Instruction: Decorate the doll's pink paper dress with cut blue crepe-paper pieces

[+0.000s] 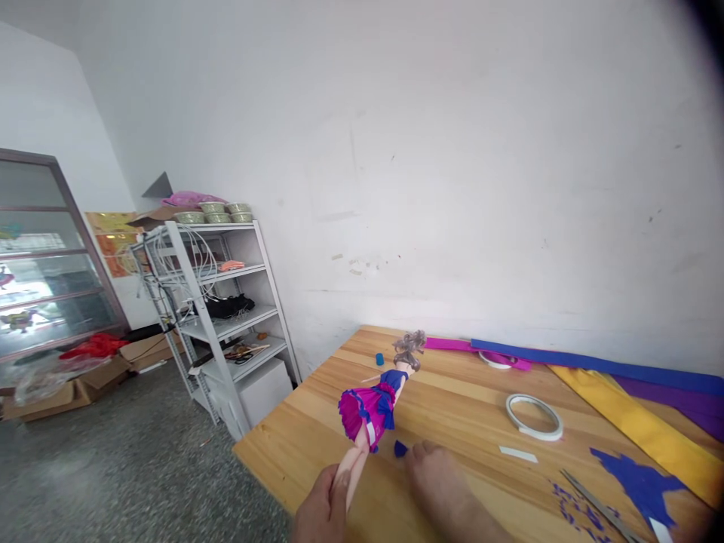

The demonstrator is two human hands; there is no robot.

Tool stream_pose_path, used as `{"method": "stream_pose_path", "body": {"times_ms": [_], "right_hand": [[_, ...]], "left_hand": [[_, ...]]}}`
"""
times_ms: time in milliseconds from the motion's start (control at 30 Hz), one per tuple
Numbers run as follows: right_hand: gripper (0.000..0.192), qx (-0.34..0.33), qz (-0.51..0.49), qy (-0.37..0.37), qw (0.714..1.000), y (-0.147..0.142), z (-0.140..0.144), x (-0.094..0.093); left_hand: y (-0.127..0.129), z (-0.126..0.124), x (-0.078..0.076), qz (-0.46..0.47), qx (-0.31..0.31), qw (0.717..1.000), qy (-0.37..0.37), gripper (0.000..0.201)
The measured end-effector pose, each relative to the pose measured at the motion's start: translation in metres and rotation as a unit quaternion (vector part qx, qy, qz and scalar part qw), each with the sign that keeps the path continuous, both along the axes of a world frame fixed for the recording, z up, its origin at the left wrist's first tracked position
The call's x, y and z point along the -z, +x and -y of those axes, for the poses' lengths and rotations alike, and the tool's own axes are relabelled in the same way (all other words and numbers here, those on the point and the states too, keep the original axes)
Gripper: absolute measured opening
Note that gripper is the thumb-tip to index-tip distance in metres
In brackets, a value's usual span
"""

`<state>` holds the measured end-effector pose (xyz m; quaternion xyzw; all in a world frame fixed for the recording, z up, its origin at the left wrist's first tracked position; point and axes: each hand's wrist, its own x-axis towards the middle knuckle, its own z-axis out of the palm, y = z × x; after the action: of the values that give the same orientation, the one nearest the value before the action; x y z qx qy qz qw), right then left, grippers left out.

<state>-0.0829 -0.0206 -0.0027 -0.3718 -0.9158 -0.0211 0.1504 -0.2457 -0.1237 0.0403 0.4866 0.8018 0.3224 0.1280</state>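
Note:
My left hand (322,509) is closed round the legs of a doll (354,464), which points away from me over the table. The doll has grey-brown hair and wears a blue top and a magenta skirt (355,413) with blue trim, a blue bow (386,412) and a white strip near the hem. Beside the skirt, my right hand (438,479) is low over the tabletop with its fingers curled together. A small dark blue piece (400,449) shows at its fingertips, seemingly pinched there; the exact contact is hard to see.
On the wooden table (452,377) lie a tape roll (535,417), a white strip (518,454), scissors (602,507), blue scraps (639,479), a blue cap (379,359) and a yellow band (639,422). A metal shelf (226,324) stands left against the wall.

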Motion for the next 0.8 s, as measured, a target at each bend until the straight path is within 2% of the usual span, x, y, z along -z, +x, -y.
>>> {"method": "stream_pose_path", "body": {"times_ms": [100,333,433,600,700,800], "right_hand": [[0.020,0.094,-0.022,-0.016,0.995,0.029,-0.003,0.000],[0.022,0.184,-0.042,-0.026,0.982,0.105,-0.006,-0.002],[0.020,0.189,-0.027,-0.025,0.981,0.117,-0.002,-0.004],[0.023,0.165,-0.010,-0.031,0.986,0.122,0.007,-0.010],[0.019,0.142,-0.026,-0.054,0.988,0.127,0.011,-0.011],[0.014,0.146,-0.058,-0.074,0.985,0.133,0.012,-0.014]], "left_hand": [[0.005,0.000,0.000,0.014,0.006,1.000,0.002,0.039],[0.021,-0.005,0.005,0.036,0.024,0.999,-0.004,0.039],[0.029,-0.007,0.012,0.024,0.024,0.999,-0.021,0.040],[0.051,-0.006,0.023,-0.029,-0.018,0.998,-0.060,0.040],[0.065,-0.006,0.026,-0.047,-0.033,0.996,-0.075,0.040],[0.071,-0.006,0.027,-0.051,-0.033,0.995,-0.078,0.040]]}}
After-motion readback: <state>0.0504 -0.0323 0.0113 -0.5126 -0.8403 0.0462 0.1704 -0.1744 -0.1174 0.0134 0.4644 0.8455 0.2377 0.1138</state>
